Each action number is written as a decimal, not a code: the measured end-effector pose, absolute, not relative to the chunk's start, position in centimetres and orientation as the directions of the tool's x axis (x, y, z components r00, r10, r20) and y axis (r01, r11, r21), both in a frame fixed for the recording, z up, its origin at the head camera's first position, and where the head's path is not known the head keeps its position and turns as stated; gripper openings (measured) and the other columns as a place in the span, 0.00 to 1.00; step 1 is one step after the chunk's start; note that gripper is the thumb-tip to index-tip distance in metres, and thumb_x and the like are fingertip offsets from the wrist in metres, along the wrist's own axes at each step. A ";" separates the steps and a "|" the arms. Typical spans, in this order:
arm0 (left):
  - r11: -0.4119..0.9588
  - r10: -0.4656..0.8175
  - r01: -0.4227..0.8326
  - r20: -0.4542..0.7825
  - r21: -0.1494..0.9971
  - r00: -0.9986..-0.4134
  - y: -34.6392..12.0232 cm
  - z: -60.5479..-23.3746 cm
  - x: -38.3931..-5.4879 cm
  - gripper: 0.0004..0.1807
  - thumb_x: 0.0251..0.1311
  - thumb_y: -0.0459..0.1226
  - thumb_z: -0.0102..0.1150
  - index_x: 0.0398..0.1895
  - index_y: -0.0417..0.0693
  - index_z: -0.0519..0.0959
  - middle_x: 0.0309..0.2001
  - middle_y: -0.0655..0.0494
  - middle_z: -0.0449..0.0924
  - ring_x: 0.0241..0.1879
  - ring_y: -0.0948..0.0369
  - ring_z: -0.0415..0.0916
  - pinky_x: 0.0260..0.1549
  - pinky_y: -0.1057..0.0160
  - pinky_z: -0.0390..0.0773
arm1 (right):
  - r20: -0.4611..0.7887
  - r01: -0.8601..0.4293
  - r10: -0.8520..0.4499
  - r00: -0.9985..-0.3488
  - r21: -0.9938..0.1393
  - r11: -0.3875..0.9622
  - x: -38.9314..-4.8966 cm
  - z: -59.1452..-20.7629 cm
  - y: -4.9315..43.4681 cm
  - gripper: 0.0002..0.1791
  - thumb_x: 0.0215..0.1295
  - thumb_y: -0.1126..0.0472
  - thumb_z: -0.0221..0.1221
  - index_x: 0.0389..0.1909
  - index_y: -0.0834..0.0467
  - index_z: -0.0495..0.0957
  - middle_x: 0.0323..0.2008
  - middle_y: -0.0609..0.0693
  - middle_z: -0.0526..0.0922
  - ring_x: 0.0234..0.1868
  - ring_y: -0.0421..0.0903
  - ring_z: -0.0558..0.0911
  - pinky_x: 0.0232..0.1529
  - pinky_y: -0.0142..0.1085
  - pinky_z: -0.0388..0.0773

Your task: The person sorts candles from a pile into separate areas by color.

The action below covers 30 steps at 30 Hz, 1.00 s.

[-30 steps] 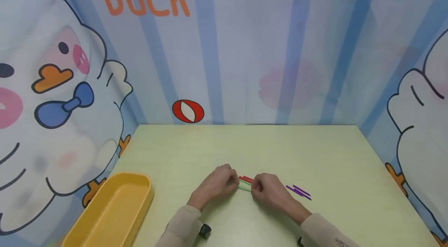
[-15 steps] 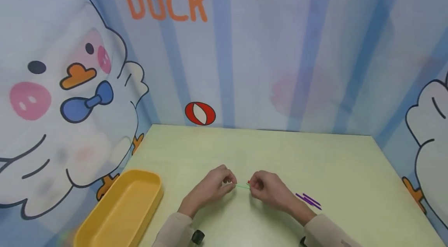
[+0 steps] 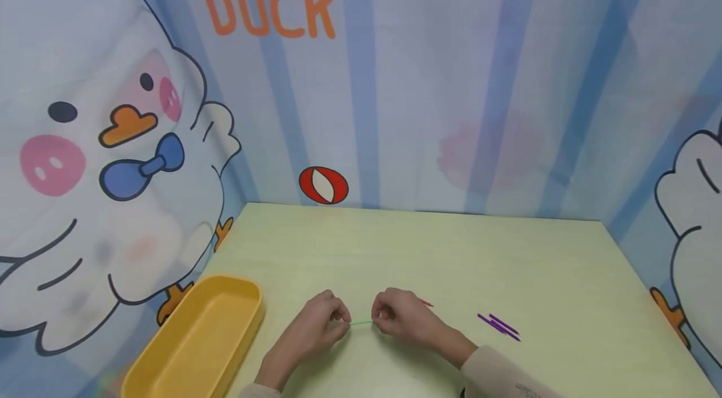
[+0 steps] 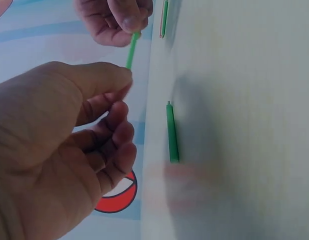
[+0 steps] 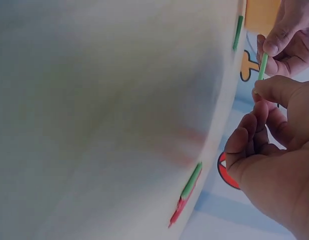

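While the printed duck backdrop [image 3: 113, 153] with its orange "DUCK" lettering [image 3: 269, 9] and blue stripes fills everything behind and to both sides, the pale green table [image 3: 451, 260] takes up the lower middle of the head view. At the table's near left corner sits a yellow tray [image 3: 186, 348], long and shallow, with rounded corners; nothing shows inside the part of it that is in view.

Both hands are low over the table near its front edge, wrists angled inward so the fingertips face each other. The left hand [image 3: 318, 323] has its thumb and forefinger pressed together on one end of a thin green stick [image 3: 361, 322], the other fingers loosely curled beneath — the left wrist view shows them folded toward the palm. The right hand [image 3: 397, 319] pinches the stick's other end between thumb and forefinger in the same way, the remaining fingers tucked under. The green stick spans the small gap between the two hands, held just above the table and roughly level.

A second green stick [image 4: 171, 132] lies flat on the table below the hands. Just behind the right hand a red stick [image 3: 425, 303] pokes out; the right wrist view shows it lying against another green one [image 5: 192, 180]. Further right, apart from the hands, a few purple sticks [image 3: 499, 326] lie side by side. A red and white oval [image 3: 323, 185] marks the backdrop at the table's far edge.
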State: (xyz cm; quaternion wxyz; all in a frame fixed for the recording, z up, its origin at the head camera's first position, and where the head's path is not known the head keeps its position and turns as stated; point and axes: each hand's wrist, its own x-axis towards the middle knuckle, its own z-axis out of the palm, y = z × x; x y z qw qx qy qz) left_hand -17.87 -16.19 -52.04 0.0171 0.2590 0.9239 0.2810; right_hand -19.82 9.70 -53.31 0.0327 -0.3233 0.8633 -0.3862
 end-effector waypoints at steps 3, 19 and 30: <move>0.736 0.481 0.472 0.114 0.485 -0.869 -16.6 -52.1 -17.1 0.04 0.66 0.32 0.74 0.35 0.49 0.87 0.35 0.62 0.75 0.36 0.67 0.69 0.39 0.63 0.78 | 0.239 -0.590 -0.617 -0.750 -0.664 0.460 -20.0 -54.4 8.9 0.07 0.69 0.71 0.68 0.36 0.55 0.86 0.29 0.39 0.76 0.31 0.33 0.71 0.33 0.30 0.73; 0.864 0.387 0.387 0.068 0.323 -0.920 -16.7 -51.8 -15.5 0.10 0.51 0.31 0.77 0.23 0.52 0.83 0.28 0.63 0.70 0.29 0.65 0.67 0.27 0.61 0.73 | 0.251 -0.650 -0.673 -0.696 -0.619 0.441 -20.6 -57.4 6.5 0.07 0.68 0.66 0.72 0.34 0.50 0.86 0.26 0.36 0.76 0.31 0.32 0.72 0.34 0.31 0.73; 0.871 0.390 0.394 0.074 0.294 -0.918 -16.7 -51.8 -15.5 0.11 0.47 0.31 0.76 0.20 0.53 0.82 0.26 0.63 0.70 0.28 0.65 0.67 0.25 0.61 0.73 | 0.243 -0.663 -0.691 -0.680 -0.607 0.439 -21.1 -58.0 6.5 0.04 0.69 0.63 0.70 0.35 0.50 0.88 0.25 0.34 0.75 0.31 0.31 0.72 0.35 0.30 0.73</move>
